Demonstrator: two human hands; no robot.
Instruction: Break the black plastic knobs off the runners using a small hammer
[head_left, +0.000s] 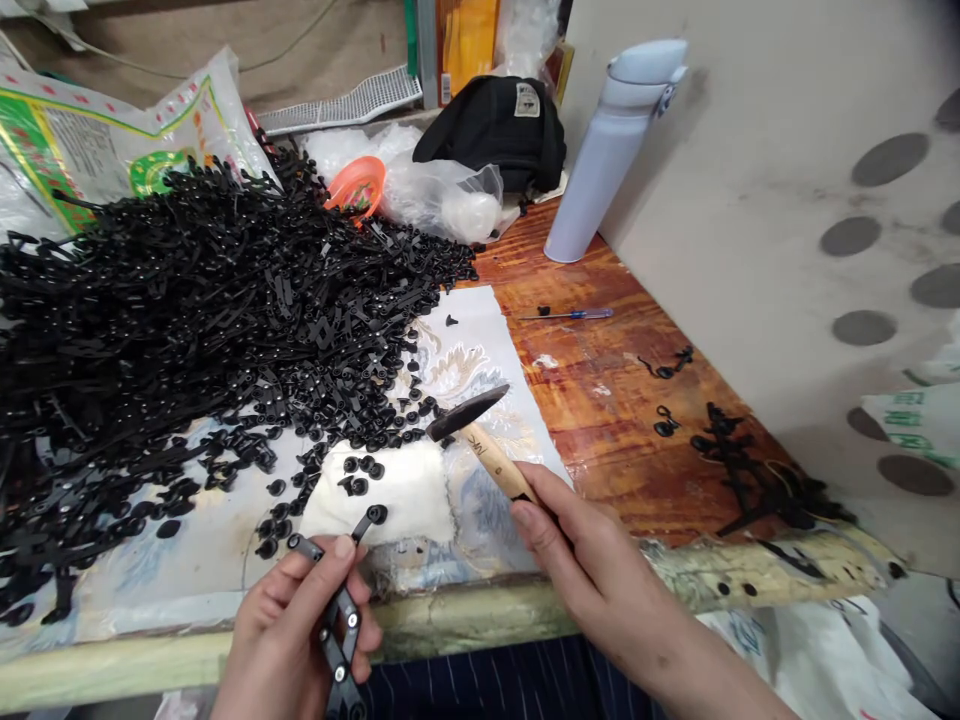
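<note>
My left hand (304, 625) is closed around a black jointed linkage (349, 620) with silvery rivets at its joints. A round black cap (377, 514) sits at the end of one of its arms, over a pale cloth pad (420, 490). My right hand (574, 540) grips the wooden handle of a small hammer (487, 455), whose dark, tapered head is raised above the pad's far right corner. Several loose small black round pieces (365, 465) lie on the pad. Beyond them spreads a large heap of black riveted parts (225, 300).
A pale blue bottle (604, 155) stands at the back right, beside a black bag (499, 135). An orange bowl (358, 187) rests behind the heap. A blue-handled screwdriver (589, 314) and tangled black pieces (739, 465) lie on the wooden tabletop (592, 390). A wall panel bounds the right.
</note>
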